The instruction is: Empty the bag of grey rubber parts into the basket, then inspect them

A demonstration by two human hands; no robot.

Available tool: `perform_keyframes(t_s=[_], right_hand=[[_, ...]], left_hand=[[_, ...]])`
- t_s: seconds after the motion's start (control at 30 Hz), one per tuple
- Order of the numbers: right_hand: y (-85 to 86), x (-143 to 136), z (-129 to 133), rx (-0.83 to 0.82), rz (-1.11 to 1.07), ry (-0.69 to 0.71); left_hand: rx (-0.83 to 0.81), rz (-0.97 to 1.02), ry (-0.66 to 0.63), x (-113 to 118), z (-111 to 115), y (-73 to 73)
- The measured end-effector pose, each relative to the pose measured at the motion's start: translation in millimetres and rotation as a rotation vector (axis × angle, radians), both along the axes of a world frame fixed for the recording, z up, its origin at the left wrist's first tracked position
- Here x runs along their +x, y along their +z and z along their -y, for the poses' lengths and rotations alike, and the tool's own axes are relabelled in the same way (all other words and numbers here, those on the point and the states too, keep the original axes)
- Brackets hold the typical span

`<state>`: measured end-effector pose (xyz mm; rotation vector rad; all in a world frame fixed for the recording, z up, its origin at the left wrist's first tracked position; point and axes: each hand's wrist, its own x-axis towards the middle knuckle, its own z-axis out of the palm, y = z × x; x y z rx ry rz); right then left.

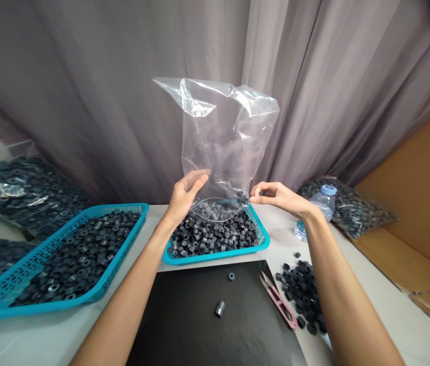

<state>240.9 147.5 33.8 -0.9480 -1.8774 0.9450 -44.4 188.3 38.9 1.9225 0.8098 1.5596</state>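
A clear plastic bag (222, 137) stands upside down, its mouth low over a blue basket (215, 258) full of small dark ring-shaped pieces (215, 236). More pieces show inside the bag's lower end. My left hand (187, 197) is at the bag's lower left side, fingers stretched out and thumb apart. On the other side, my right hand (276, 196) pinches the bag near its mouth, with thumb and forefinger together. Below the basket, a loose ring (231, 276) and a short shiny cylinder (220, 308) lie on a black mat (184, 325).
Pink thread snips (281, 304) lie at the mat's right edge, beside a pile of dark pieces (302, 290). A water bottle (316, 211) and a filled bag (355, 206) stand behind. Leftward are another filled basket (100, 292) and a bulging bag (27, 193).
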Motion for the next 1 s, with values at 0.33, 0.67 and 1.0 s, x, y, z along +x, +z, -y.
perform_keyframes(t_s=[0.33, 0.67, 1.0], right_hand=[[-0.8, -7.6, -4.1, 0.015, 0.009, -0.024], [-1.3, -5.0, -3.6, 0.043, 0.052, -0.019], [-0.6, -6.5, -2.4, 0.037, 0.042, -0.044]], left_hand=[[0.011, 0.017, -0.005, 1.9, -0.5, -0.6], [0.008, 0.024, -0.001, 2.4, 0.7, -0.2], [0.005, 0.036, -0.005, 2.1, 0.8, -0.8]])
